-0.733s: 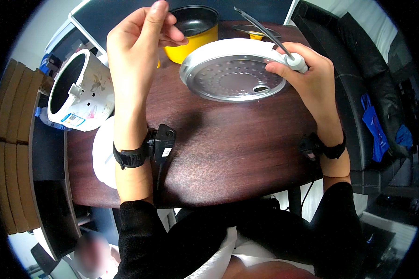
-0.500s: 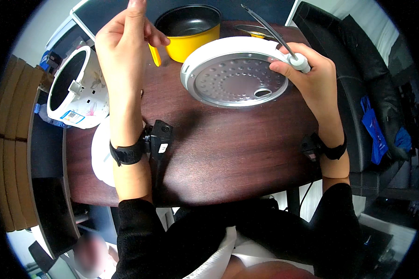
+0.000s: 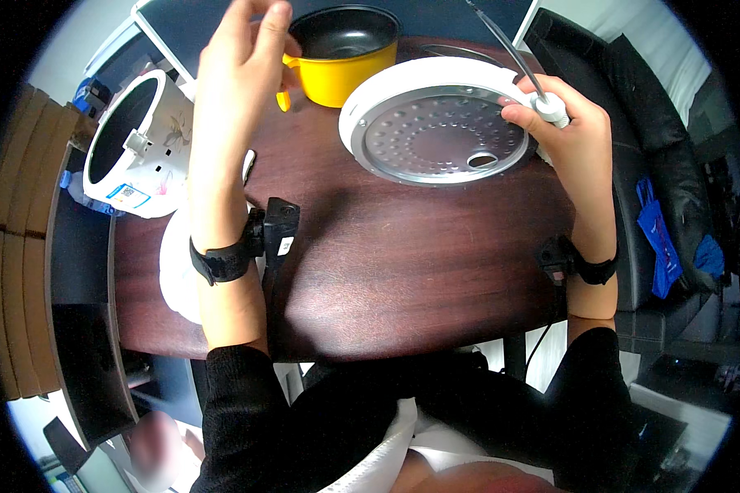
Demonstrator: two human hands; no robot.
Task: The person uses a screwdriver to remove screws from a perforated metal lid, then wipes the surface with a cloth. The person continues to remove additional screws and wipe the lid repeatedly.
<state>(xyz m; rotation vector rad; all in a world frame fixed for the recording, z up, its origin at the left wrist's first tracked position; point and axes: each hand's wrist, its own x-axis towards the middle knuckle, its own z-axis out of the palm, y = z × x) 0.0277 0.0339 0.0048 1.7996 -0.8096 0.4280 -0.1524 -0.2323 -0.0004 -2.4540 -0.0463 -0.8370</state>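
My right hand (image 3: 569,123) is closed around the edge of a round lid (image 3: 427,72), white-rimmed with a dimpled metal inner plate that has one oval hole. The same hand holds a screwdriver (image 3: 551,108) with a pale handle, its long shaft slanting up and away to the left. The lid is tilted, metal side toward me. My left hand (image 3: 251,49) is raised at the top edge, beside a yellow pot (image 3: 349,78) with a dark inside. Its fingers are loosely bent and apart, nothing visible in them; the topmost part is cut off.
A white cooker body (image 3: 152,177) with a dark opening lies tilted at the table's left. A white rounded piece (image 3: 181,271) rests partly behind my left forearm. Behind the lid is a glass lid (image 3: 448,53), mostly hidden. A black sofa (image 3: 633,222) borders the right side.
My left hand has shifted right and its fingers have bent, the thumb tip now in view. The lid and screwdriver sit slightly farther right and higher in the picture.
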